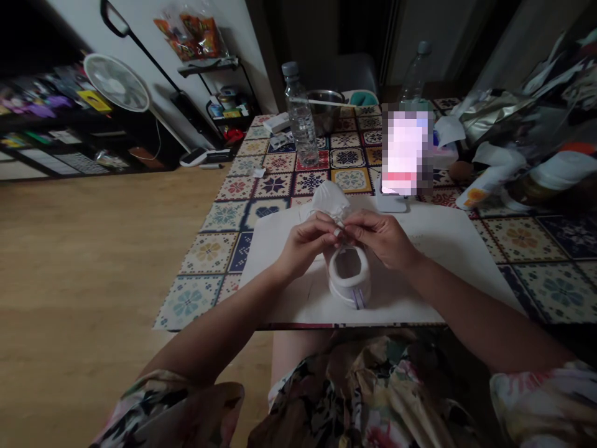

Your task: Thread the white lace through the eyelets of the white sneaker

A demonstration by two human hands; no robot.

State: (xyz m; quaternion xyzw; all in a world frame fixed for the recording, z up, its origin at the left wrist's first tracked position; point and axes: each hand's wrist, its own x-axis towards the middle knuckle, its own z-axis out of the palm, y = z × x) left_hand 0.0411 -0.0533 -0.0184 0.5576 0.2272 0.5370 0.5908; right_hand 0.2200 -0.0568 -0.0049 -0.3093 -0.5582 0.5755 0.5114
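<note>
A white shoe (349, 292) stands on a large white sheet (448, 280), its heel toward me and its toe pointing away. Purple lines mark the heel, and the opening faces up. My left hand (308, 239) is closed in a pinch on the white shoelace (340, 225) above the shoe's tongue. From the other side my right hand (385, 238) pinches the lace too, its fingertips almost meeting those of the left. The fingers cover most of the lacing, so its exact shape is hidden.
Beyond the sheet, a phone with a blurred screen (405, 152) rests on a white stand (392, 203). A clear bottle (302, 118) and a metal bowl (321, 118) are farther back. Bottles, including a white-capped jar (555, 177), crowd the right side of the patterned tablecloth (205, 249).
</note>
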